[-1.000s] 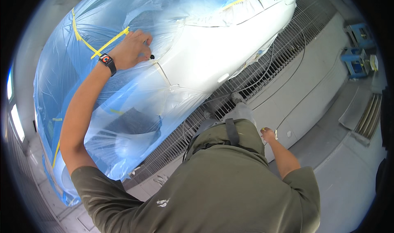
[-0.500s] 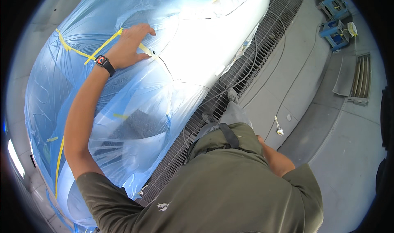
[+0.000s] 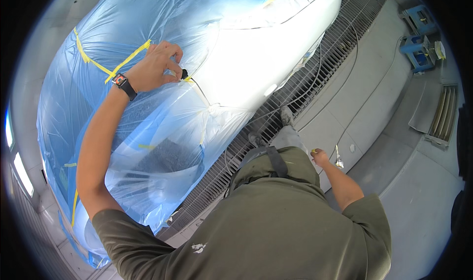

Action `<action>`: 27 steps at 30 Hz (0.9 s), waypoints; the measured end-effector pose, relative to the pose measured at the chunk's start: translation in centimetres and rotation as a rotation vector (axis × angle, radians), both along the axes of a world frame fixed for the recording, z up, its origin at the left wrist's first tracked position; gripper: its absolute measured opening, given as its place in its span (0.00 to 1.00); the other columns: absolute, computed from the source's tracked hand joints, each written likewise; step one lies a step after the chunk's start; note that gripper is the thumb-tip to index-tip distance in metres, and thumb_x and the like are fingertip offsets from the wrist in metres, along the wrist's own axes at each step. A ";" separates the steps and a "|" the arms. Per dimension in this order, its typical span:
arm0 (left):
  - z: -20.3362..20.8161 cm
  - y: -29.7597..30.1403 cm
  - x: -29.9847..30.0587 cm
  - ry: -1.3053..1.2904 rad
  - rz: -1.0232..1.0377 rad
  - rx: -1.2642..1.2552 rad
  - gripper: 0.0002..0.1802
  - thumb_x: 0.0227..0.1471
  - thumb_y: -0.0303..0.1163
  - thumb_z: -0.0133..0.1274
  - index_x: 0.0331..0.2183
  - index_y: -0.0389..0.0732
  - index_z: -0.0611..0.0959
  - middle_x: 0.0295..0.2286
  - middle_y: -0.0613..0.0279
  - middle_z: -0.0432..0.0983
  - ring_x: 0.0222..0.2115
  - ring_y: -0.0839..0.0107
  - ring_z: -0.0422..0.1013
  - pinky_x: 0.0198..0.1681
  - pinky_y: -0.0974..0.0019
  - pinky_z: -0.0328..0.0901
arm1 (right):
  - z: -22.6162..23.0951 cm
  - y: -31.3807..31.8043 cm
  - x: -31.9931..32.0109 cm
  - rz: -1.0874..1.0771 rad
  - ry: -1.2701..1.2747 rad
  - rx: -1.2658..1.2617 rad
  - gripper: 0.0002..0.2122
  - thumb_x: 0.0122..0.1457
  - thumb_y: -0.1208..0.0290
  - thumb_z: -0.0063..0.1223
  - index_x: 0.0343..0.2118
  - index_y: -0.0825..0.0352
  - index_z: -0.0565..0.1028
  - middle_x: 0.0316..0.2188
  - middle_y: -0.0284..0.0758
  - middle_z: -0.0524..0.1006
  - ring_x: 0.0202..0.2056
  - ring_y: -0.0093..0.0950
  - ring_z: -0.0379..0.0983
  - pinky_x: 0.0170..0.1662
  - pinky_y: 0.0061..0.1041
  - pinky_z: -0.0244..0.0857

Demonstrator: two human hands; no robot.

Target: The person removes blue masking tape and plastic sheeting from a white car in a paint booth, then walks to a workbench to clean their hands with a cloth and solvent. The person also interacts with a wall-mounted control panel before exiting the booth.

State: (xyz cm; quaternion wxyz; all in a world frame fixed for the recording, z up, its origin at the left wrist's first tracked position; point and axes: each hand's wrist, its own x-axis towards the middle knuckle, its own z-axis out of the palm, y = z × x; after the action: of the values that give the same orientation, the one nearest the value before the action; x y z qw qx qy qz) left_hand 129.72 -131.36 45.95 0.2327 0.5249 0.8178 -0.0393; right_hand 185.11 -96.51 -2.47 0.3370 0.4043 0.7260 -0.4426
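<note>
Blue film (image 3: pixel 71 102), nine to eleven o'clock, mostly in place; white panel (image 3: pixel 256 58), twelve-thirty, uncovered; left hand (image 3: pixel 155 70), ten-thirty, curled at the film's apparently unfinished edge, pinch impossible to tell; right hand (image 3: pixel 321 157), three-thirty, pinching a yellow scrap (image 3: pixel 314 152).

On my feed, just back from the left fingers (image 3: pixel 173 51), I see a black-banded smartwatch (image 3: pixel 123 84) with an orange-red mark on its rectangular face. Well below those fingers, I make out a short-sleeved olive shirt (image 3: pixel 286 226) with a white smear (image 3: pixel 199 248). Nearer the right fingers (image 3: pixel 320 155), I pick out a dark waist strap (image 3: pixel 277 161), grey trousers (image 3: pixel 290 139) and greyish shoes (image 3: pixel 287 116).
</note>
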 end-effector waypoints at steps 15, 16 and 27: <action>1.4 -0.3 2.5 0.020 -0.031 0.092 0.02 0.42 0.27 0.62 0.21 0.41 0.84 0.36 0.64 0.68 0.46 0.65 0.64 0.50 0.60 0.56 | 15.3 -0.6 -11.5 0.266 0.396 0.275 0.15 0.59 0.61 0.56 0.41 0.69 0.80 0.29 0.44 0.81 0.33 0.43 0.79 0.38 0.38 0.72; 1.4 -0.3 2.5 0.018 -0.023 0.060 0.02 0.42 0.27 0.61 0.21 0.41 0.84 0.36 0.64 0.68 0.46 0.64 0.64 0.50 0.60 0.56 | 18.8 -1.6 -14.4 0.321 0.450 0.306 0.13 0.59 0.63 0.56 0.40 0.67 0.81 0.28 0.43 0.81 0.33 0.45 0.78 0.38 0.40 0.71; 0.7 -1.8 1.8 0.008 -0.063 0.061 0.05 0.53 0.24 0.55 0.33 0.42 0.76 0.43 0.61 0.70 0.50 0.61 0.63 0.56 0.57 0.55 | 40.3 -19.8 -42.2 0.516 1.239 0.290 0.10 0.60 0.60 0.57 0.33 0.60 0.85 0.24 0.37 0.79 0.30 0.39 0.78 0.33 0.38 0.70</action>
State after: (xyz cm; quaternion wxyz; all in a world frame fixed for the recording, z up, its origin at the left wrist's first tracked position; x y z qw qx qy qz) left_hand 131.54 -133.21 46.68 0.2120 0.5571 0.8025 -0.0238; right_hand 142.96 -116.27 37.86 -0.1034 -0.0683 0.9099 -0.3959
